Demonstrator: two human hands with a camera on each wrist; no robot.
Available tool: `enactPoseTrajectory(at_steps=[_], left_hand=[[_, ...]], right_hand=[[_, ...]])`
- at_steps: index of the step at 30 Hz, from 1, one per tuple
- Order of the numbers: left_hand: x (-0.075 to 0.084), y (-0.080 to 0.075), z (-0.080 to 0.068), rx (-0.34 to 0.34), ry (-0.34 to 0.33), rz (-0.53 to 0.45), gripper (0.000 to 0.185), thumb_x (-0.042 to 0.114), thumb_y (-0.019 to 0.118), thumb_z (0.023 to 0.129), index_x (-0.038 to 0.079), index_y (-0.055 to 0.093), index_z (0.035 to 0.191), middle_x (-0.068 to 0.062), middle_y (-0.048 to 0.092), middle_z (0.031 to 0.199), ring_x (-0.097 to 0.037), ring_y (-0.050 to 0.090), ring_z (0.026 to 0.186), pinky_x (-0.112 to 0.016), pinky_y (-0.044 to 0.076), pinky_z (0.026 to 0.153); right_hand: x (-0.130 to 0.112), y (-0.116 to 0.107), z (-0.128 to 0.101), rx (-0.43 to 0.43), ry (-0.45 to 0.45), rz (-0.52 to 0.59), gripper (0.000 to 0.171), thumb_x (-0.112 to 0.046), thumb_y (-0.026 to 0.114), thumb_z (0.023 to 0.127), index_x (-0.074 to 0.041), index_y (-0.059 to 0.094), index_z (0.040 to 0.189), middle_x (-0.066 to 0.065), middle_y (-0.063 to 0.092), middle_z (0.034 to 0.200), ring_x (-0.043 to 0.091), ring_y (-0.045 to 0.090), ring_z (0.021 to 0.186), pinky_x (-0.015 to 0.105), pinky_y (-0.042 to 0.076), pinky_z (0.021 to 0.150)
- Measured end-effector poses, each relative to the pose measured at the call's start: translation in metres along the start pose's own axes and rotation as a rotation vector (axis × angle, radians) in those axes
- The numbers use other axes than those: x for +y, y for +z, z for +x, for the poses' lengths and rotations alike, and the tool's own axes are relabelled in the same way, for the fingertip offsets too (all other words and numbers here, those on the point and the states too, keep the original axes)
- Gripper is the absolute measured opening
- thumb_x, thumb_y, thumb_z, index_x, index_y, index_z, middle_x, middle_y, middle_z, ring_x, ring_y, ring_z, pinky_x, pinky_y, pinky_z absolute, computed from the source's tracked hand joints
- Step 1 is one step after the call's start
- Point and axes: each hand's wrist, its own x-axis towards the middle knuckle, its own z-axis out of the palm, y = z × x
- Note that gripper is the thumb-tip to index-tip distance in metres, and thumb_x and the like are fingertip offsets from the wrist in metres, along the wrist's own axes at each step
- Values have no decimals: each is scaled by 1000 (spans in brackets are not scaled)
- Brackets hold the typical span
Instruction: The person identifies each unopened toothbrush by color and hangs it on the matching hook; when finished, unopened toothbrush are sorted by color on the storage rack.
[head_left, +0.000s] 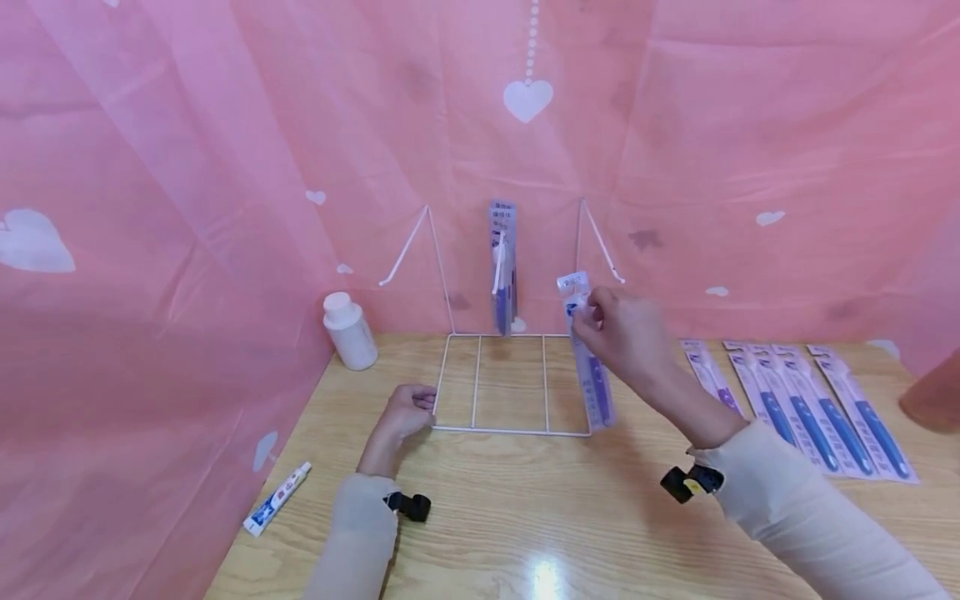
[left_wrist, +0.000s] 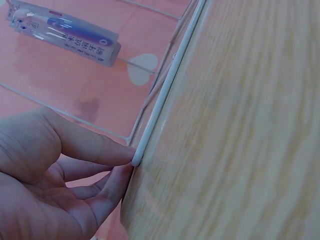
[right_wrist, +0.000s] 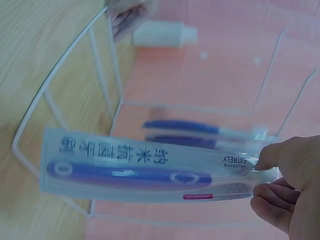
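Observation:
A packaged purple toothbrush (head_left: 596, 379) hangs from my right hand (head_left: 630, 337), which pinches the pack near its top, in front of the right side of a white wire rack (head_left: 510, 431). In the right wrist view the clear pack (right_wrist: 130, 172) lies across the picture, held by thumb and fingers. My left hand (head_left: 405, 412) pinches the front left corner of the rack's base, as the left wrist view shows with the white wire (left_wrist: 160, 105) at the fingertips. Several packaged toothbrushes (head_left: 502, 283) hang on the rack's middle hook.
Several packaged toothbrushes (head_left: 817, 408) lie in a row on the table (head_left: 480, 517) at right. A white bottle (head_left: 350, 333) stands left of the rack, and a toothpaste tube (head_left: 277, 498) lies at front left. A brownish object (head_left: 933, 396) sits at the right edge. Pink cloth (head_left: 675, 125) hangs behind.

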Motion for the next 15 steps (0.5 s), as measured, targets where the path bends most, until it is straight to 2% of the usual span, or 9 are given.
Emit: enactPoseTrajectory(at_steps=[8, 15], left_hand=[[-2, -1, 0, 6, 11, -9, 58, -23, 60, 62, -13, 63, 119, -15, 62, 98, -24, 59, 90, -29, 53, 77], [-1, 1, -1, -13, -7, -20, 58, -23, 60, 64, -12, 62, 121, -16, 62, 102, -25, 58, 93, -29, 52, 79]], right_hand=[[-38, -8, 13, 103, -165, 82, 10, -7, 69, 80, -3, 61, 76, 8, 62, 69, 19, 54, 55, 30, 45, 48], [-62, -16, 13, 139, -229, 129, 11, -5, 73, 79, -3, 62, 76, 6, 62, 69, 17, 57, 57, 27, 47, 49]])
